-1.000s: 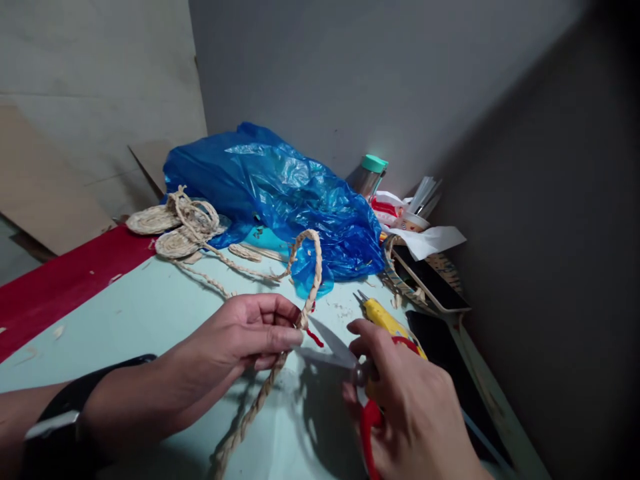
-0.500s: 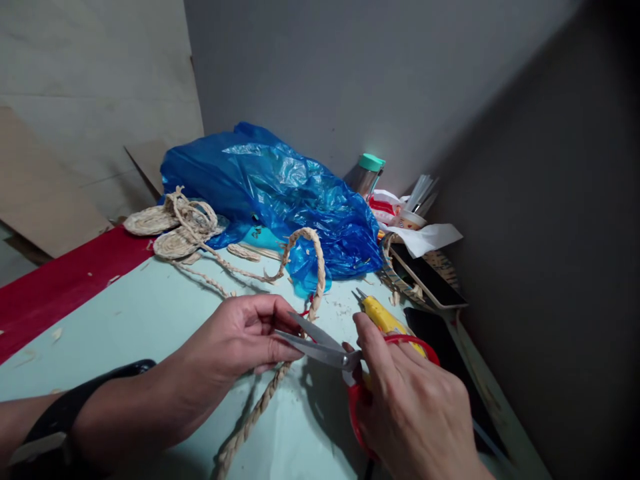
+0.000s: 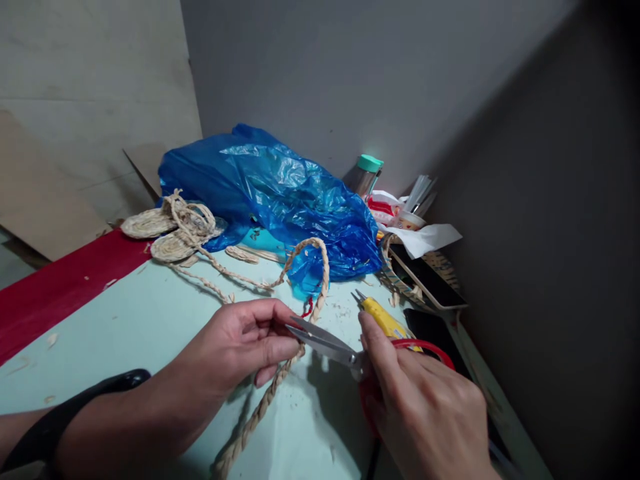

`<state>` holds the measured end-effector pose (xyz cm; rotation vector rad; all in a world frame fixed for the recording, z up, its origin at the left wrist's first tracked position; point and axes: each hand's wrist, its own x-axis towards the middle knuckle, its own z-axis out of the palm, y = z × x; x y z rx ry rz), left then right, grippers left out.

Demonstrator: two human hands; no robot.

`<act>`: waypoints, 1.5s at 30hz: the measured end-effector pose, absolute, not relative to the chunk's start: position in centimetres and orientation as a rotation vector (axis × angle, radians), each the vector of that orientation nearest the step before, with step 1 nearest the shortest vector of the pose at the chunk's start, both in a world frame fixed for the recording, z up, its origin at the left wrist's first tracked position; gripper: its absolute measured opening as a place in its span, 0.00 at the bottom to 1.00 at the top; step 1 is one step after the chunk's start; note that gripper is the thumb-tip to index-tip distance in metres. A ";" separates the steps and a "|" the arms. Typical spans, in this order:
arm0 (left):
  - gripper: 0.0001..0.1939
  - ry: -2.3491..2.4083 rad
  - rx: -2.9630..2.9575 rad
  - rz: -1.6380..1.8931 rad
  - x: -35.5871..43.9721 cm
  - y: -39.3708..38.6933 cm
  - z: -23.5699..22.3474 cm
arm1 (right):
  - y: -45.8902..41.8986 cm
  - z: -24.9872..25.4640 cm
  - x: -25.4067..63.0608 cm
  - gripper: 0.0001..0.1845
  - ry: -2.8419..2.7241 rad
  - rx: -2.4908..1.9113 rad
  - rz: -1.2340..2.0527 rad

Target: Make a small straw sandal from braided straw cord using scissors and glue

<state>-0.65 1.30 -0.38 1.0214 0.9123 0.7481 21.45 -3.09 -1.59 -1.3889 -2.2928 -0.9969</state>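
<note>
The braided cord (image 3: 326,267) is pinched in the left hand (image 3: 245,347), its loop raised at one o'clock and its near end trailed toward seven. Red-handled scissors (image 3: 330,347) are grasped by the right hand (image 3: 425,393), their slightly parted blades pointed toward ten o'clock, at the left fingertips. A yellow tool (image 3: 384,315) is seen at eleven o'clock from the right hand, a blue plastic bag (image 3: 270,183) at twelve from the left

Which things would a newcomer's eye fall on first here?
Probably the crumpled blue plastic bag, spread across the back of the pale green table. In front of it, the left hand grips a straw-coloured braided cord, while the right hand holds red-handled scissors pointing towards the left hand.
</note>
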 end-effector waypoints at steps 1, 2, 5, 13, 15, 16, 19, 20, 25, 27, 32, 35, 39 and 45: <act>0.04 0.902 1.009 0.753 -0.7 1.2 -0.3 | -3.1 -1.6 21.5 0.21 -2.306 -1.382 -0.992; 0.04 0.888 0.993 0.755 -0.7 1.2 -0.3 | -3.1 -1.6 21.5 0.21 -2.319 -1.367 -0.984; 0.03 0.845 0.963 0.756 -0.8 1.1 0.0 | -2.9 -1.8 21.5 0.18 -2.316 -1.309 -0.966; 0.07 0.809 0.916 0.692 -0.4 1.4 0.1 | -2.4 -1.8 22.1 0.19 -2.185 -1.467 -0.432; 0.07 0.815 0.927 0.685 -0.4 1.4 0.1 | -2.3 -1.6 22.4 0.18 -2.124 -1.518 -0.261; 0.07 0.818 0.938 0.676 -0.5 1.4 0.2 | -2.2 -1.5 22.5 0.17 -2.103 -1.533 -0.193; 0.08 0.793 0.971 0.628 -0.6 1.3 0.3 | -1.9 -1.2 22.6 0.13 -2.056 -1.562 -0.083; 0.08 0.775 0.969 0.622 -0.6 1.2 0.3 | -1.8 -1.1 22.6 0.12 -2.048 -1.571 -0.069; 0.10 0.801 0.924 0.695 -0.5 1.0 0.5 | -1.8 -1.1 22.5 0.11 -2.045 -1.586 -0.051; 0.09 0.840 0.939 0.721 -0.4 1.0 0.4 | -1.9 -1.2 22.5 0.11 -2.055 -1.597 -0.054; 0.11 0.829 0.971 0.769 -0.3 1.3 -0.1 | -2.0 -1.6 22.8 0.15 -2.091 -1.604 -0.033; 0.15 0.806 0.975 0.789 -0.4 1.4 -0.5 | -1.9 -1.9 22.9 0.19 -2.129 -1.594 0.028; 0.19 0.851 0.981 0.767 -0.4 1.3 -0.3 | -1.7 -2.1 22.9 0.24 -2.205 -1.525 -0.031; 0.25 0.933 1.040 0.767 -0.6 0.8 0.2 | -1.8 -1.5 22.3 0.27 -2.303 -1.496 -0.535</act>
